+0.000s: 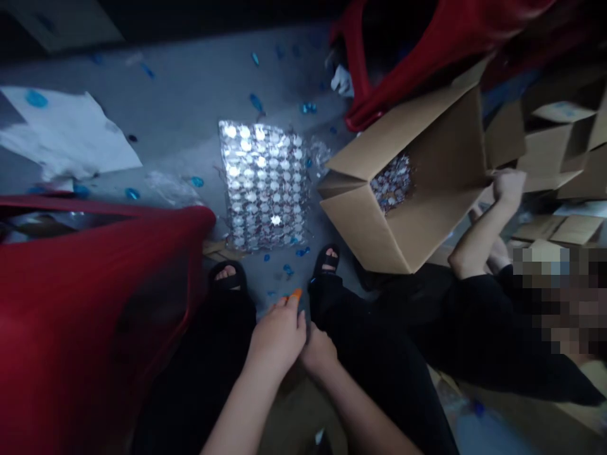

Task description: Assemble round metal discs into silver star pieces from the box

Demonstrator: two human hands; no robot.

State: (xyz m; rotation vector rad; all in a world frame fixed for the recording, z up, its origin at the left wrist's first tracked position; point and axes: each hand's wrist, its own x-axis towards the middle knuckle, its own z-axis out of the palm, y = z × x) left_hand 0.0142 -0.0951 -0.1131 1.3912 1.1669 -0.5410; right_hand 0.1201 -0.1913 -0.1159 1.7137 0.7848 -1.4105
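Note:
My left hand (279,335) is in front of my knees with its fingers bent and close together. A small orange piece (296,294) shows at one fingertip; whether it is worn or held, I cannot tell. Just to the right and partly behind is my right hand (320,349), curled closed and almost touching the left. Anything inside the two hands is hidden. Beyond my feet a sheet of shiny silver discs (265,183) lies flat on the grey floor (180,139).
At right another person's hand (508,188) holds a tilted open cardboard box (441,170) with many small shiny pieces (392,182) inside. Red plastic stools (61,278) stand at left and top right. Blue bits and a white paper (71,133) litter the floor.

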